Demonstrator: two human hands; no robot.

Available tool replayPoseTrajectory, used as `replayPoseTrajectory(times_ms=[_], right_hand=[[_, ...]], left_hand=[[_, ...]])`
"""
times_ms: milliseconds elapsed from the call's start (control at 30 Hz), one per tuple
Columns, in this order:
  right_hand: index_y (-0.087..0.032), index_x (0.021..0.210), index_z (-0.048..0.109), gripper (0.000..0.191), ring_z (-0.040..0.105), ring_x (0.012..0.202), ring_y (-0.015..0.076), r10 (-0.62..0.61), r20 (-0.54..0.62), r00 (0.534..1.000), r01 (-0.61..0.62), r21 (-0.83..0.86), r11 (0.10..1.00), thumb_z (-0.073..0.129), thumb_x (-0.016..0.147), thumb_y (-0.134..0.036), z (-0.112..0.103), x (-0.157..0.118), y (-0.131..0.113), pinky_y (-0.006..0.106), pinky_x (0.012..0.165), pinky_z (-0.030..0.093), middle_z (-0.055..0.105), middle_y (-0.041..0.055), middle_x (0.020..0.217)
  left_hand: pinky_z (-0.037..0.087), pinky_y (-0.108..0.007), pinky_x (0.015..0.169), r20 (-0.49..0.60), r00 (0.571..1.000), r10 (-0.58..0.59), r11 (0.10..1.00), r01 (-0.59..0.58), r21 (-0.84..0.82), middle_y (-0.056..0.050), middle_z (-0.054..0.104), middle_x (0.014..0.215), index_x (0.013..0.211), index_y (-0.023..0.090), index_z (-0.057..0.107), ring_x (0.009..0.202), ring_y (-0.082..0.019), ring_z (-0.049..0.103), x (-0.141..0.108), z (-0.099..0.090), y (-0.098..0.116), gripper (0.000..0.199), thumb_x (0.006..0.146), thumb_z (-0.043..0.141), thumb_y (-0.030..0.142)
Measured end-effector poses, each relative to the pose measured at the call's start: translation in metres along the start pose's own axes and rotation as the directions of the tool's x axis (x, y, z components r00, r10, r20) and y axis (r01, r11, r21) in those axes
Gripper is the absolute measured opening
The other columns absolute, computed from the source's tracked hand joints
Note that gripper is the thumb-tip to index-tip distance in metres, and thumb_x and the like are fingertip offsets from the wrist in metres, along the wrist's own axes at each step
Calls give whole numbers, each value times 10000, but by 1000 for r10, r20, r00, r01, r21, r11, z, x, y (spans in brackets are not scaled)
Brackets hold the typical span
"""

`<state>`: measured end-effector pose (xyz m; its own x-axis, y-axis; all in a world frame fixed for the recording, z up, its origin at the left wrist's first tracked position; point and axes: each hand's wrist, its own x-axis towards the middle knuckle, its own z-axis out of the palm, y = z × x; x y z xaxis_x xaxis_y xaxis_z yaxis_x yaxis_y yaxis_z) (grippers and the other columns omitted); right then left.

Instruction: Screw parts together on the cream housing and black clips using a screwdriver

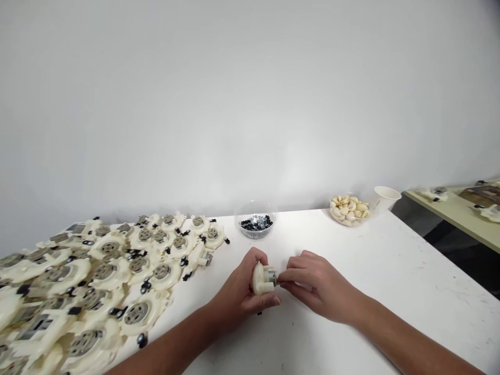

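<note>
A housing (pixel 258 280) is gripped by left fingers (pixel 269 300), right fingers (pixel 294 275) pressed together at its motor (pixel 272 277) (more housings (pixel 154 311) crowded leftward).

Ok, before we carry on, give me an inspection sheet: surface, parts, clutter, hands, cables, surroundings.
Surface: white tabletop, dark specks and scuffs.
Job's things: cream motor housing with silver motor, in hand; similar motor assemblies crowded at left; clear bowl of small black and silver parts.
Clutter: second bowl of cream rounded pieces; white cup beside it.
Hands: left hand grips the housing; right hand has fingertips at the motor's end, any held piece indistinct.
Cables: nothing seen.
Surroundings: pale wall behind; side table at right bearing similar parts.
</note>
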<state>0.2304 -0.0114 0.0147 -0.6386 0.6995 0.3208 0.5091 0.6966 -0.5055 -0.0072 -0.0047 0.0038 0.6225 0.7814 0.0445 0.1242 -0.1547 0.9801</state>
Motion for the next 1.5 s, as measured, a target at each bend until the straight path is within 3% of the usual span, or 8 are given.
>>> replayPoseTrajectory(times_ms=[167,267,600,1000,1233,1367,1500], right_hand=[[-244,1033,734,145,544,683,168,22,-14,1000,-22,-24,999,616,1014,-326,5,-1,1,312,668,372,676,15,795],[-244,949,741,220,522,641,159,19,-45,999,-23,-78,997,610,1021,-405,10,-2,3,308,635,349,666,12,747],[-225,878,738,252,521,612,143,9,-174,985,-30,-116,993,615,1020,-394,19,-4,2,300,631,348,648,2,688],[-208,746,679,341,487,566,140,-24,-177,984,-11,-195,981,566,1041,-337,22,-4,-2,306,595,294,627,0,621],[-222,941,726,137,565,620,149,30,-230,973,-47,-66,997,671,972,-344,16,-4,-4,294,641,372,665,-7,699],[-234,1043,724,148,591,645,156,95,-170,981,-96,3,995,684,941,-334,9,-3,-3,299,660,407,675,-9,736],[-242,1023,724,133,586,668,148,104,-109,989,-98,59,993,597,989,-258,8,-2,-6,295,673,405,670,-12,755]], left_hand=[[307,-208,556,23,1000,3,999,-4,39,80,422,754,1076,252,328,631,-100,367,-1,0,-1,523,873,769,448],[314,-214,557,29,1000,4,996,-6,93,77,451,759,1081,254,332,629,-105,396,-1,-1,-2,524,869,771,446],[310,-230,596,-25,997,76,978,-70,199,63,429,802,1105,250,334,665,-118,373,-3,1,0,520,877,753,457],[366,-267,662,-88,986,139,940,-104,325,-11,456,1006,1112,250,377,750,-152,434,-6,1,-5,538,854,748,544],[384,-285,696,-95,977,193,935,-153,320,-25,415,1068,1143,262,360,809,-172,445,-6,0,-4,563,870,704,614],[378,-282,683,-113,977,183,944,-143,297,-22,408,1057,1122,263,352,806,-173,437,-6,-1,-1,547,887,652,656],[374,-281,679,-107,974,201,933,-158,323,-19,409,1050,1126,264,359,803,-171,435,-5,-1,-3,551,879,676,641]])
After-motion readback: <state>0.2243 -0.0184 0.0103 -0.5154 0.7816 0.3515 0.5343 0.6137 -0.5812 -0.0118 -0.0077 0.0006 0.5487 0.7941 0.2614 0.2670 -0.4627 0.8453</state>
